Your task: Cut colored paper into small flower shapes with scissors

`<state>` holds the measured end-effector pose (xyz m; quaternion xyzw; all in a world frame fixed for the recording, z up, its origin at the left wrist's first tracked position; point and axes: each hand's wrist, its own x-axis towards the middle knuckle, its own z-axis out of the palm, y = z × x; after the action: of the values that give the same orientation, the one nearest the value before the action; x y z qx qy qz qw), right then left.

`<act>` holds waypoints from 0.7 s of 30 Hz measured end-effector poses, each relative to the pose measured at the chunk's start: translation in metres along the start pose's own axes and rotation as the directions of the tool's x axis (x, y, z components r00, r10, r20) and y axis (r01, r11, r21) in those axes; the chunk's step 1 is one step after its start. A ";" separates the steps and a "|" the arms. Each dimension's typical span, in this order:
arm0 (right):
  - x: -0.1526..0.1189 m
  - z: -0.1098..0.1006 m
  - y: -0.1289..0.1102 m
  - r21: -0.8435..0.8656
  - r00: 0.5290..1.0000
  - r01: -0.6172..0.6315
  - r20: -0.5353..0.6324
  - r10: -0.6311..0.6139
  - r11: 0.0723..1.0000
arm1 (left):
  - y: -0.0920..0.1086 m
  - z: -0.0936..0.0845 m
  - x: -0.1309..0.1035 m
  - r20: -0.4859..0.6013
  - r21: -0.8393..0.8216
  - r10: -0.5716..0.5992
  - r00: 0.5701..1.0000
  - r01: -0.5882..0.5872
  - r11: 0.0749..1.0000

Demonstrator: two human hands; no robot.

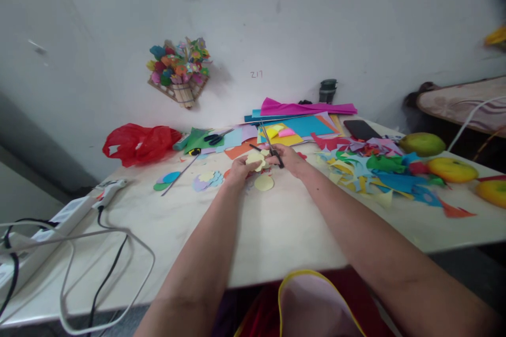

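Note:
Near the middle of the white table, my left hand point(239, 168) pinches a pale yellow flower-shaped paper point(256, 160) by its left side. My right hand point(288, 158) is closed on dark-handled scissors point(279, 159), whose blades point up and away, right beside the flower's right edge. Just below the hands lies a pale yellow paper circle point(264, 183). To the left of my left hand rest blue and lilac paper flowers point(214, 178) with a pale yellow one on top. Farther left are a blue paper circle point(171, 177) and a green one.
Paper scraps point(367, 166) spread over the right side, near mangoes point(453, 169) and a phone point(360, 129). Coloured sheets point(312, 125) lie at the back. A red plastic bag point(140, 143), another pair of scissors point(214, 138), power strips point(71, 216) and loose cables are on the left.

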<state>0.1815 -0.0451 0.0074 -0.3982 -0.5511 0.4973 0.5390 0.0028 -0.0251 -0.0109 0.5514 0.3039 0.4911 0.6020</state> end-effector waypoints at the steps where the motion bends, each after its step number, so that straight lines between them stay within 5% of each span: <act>1: 0.000 0.001 -0.001 0.008 1.000 0.003 0.000 -0.003 1.000 | 0.000 0.001 0.000 0.012 0.010 -0.016 1.000 0.016 1.000; 8: -0.001 0.005 -0.006 0.073 1.000 0.008 0.013 -0.009 0.997 | 0.001 0.007 -0.003 0.038 0.028 -0.121 0.992 0.120 0.992; 21: -0.004 0.012 -0.008 0.059 0.999 -0.027 -0.019 0.028 0.998 | 0.001 0.004 -0.004 -0.033 -0.074 -0.022 0.999 0.019 0.997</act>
<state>0.1708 -0.0519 0.0152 -0.3947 -0.5252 0.5166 0.5491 0.0051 -0.0308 -0.0096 0.5172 0.3011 0.5051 0.6219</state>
